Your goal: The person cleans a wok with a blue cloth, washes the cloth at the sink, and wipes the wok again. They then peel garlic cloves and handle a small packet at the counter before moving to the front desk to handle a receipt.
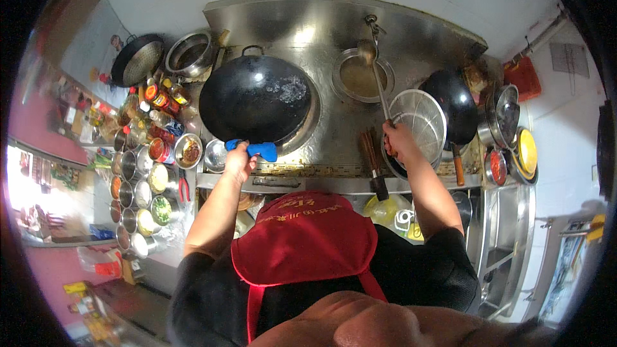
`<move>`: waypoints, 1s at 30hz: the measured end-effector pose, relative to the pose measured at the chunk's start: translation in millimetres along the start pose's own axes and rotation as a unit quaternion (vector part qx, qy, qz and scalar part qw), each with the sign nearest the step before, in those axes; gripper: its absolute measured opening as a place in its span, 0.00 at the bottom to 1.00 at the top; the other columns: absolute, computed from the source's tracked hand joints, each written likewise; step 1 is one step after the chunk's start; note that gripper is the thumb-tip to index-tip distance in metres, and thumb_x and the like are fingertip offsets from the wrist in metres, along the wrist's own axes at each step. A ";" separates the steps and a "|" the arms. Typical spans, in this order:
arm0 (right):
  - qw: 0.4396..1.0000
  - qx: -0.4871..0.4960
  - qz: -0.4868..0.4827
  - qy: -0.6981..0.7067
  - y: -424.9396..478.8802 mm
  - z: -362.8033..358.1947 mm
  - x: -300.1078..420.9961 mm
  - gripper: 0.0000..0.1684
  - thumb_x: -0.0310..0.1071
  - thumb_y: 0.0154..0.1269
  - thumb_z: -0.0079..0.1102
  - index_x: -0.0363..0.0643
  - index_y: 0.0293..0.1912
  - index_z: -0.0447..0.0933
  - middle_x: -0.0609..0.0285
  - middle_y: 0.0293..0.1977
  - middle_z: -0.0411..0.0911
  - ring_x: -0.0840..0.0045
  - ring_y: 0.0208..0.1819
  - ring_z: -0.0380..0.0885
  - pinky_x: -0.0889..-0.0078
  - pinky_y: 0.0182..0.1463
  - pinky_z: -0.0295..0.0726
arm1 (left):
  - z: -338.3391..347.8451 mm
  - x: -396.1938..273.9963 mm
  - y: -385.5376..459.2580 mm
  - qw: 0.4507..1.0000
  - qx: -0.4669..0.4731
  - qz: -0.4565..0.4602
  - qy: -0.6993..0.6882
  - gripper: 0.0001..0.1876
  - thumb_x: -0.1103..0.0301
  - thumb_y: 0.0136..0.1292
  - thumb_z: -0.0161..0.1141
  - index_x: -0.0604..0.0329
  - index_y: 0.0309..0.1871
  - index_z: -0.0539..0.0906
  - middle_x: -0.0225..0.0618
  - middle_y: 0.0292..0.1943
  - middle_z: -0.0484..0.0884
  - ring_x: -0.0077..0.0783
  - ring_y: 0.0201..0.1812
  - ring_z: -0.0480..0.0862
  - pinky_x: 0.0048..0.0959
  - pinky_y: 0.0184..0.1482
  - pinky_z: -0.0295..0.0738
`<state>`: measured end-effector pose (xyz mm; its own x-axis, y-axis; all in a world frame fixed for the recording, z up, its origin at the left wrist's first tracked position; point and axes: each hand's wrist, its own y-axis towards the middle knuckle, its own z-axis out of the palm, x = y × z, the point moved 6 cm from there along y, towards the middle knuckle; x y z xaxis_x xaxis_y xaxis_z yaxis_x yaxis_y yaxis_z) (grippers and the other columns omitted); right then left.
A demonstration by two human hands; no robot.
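My left hand [239, 162] grips a blue cloth [262, 151] at the near rim of a large black wok [253, 99]. The wok sits on the stove with wet, shiny patches on its inner right side. In my right hand [400, 140] is the long handle of a metal ladle [367, 52], whose bowl is over a round metal pot of cloudy liquid [359, 79]. Whether the ladle touches the liquid, I cannot tell. Just beyond that hand, a wire-mesh strainer [424, 115] rests over another vessel, mostly hidden.
A bamboo wok brush [371, 161] lies at the stove's front edge. To the right stands a second wok [450, 106] with a wooden handle. Sauce bottles [161, 99] and several metal ingredient tins [159, 177] crowd the left. A faucet [371, 21] projects from the steel backsplash.
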<state>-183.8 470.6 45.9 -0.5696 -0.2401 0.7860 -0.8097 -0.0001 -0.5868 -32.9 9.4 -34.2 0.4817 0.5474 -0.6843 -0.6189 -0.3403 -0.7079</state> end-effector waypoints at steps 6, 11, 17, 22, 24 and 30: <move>0.999 0.023 -0.024 -0.018 100.3 13.7 -23.8 0.13 0.32 0.71 0.56 0.42 0.28 0.69 0.64 0.18 0.68 0.71 0.16 0.68 0.69 0.18 0.68 | -10.9 0.2 21.3 0.996 -0.039 -0.013 0.084 0.32 0.37 0.78 0.40 0.63 0.45 0.76 0.42 0.31 0.83 0.34 0.24 0.82 0.31 0.26 0.82; 0.828 0.178 0.210 0.489 89.3 57.0 17.7 0.16 0.29 0.73 0.50 0.45 0.26 0.63 0.65 0.20 0.67 0.79 0.19 0.63 0.80 0.24 0.67 | -51.3 -10.8 -14.8 0.980 -0.059 0.190 -0.003 0.27 0.45 0.78 0.49 0.64 0.58 0.76 0.41 0.42 0.82 0.35 0.33 0.84 0.32 0.30 0.86; 0.911 0.166 0.097 0.365 86.9 41.1 0.8 0.07 0.31 0.73 0.54 0.46 0.35 0.71 0.66 0.25 0.70 0.82 0.24 0.69 0.81 0.24 0.67 | -102.5 -51.5 -69.6 0.931 0.131 0.307 -0.143 0.28 0.85 0.56 0.52 0.62 0.64 0.74 0.38 0.54 0.81 0.35 0.54 0.82 0.36 0.63 0.76; 0.983 0.012 0.059 -0.176 87.4 14.2 9.2 0.09 0.28 0.68 0.57 0.43 0.29 0.72 0.63 0.19 0.70 0.74 0.15 0.65 0.71 0.17 0.62 | -120.6 -74.1 -105.0 0.881 0.214 0.222 -0.360 0.31 0.60 0.73 0.59 0.58 0.76 0.65 0.43 0.69 0.75 0.43 0.66 0.76 0.46 0.73 0.66; 0.995 0.023 0.084 -0.043 106.7 11.8 -9.0 0.10 0.27 0.67 0.56 0.43 0.28 0.71 0.61 0.18 0.69 0.73 0.15 0.66 0.71 0.17 0.64 | -97.9 -75.8 -115.8 0.860 0.266 0.216 -0.379 0.32 0.55 0.74 0.57 0.54 0.77 0.64 0.40 0.70 0.74 0.43 0.66 0.76 0.46 0.73 0.66; 0.769 0.279 0.165 0.550 89.5 47.6 48.2 0.07 0.29 0.71 0.51 0.40 0.33 0.68 0.67 0.22 0.69 0.81 0.22 0.71 0.80 0.21 0.72 | -101.3 -43.5 -113.2 0.831 0.297 0.250 -0.398 0.36 0.40 0.74 0.49 0.51 0.78 0.63 0.43 0.74 0.69 0.52 0.72 0.70 0.56 0.75 0.60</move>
<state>-277.0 412.8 22.0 -0.7544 0.6510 0.0841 -0.5834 -0.6063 -0.5404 79.1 -53.3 58.0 -0.3448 0.8641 -0.3666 -0.9294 -0.3691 0.0042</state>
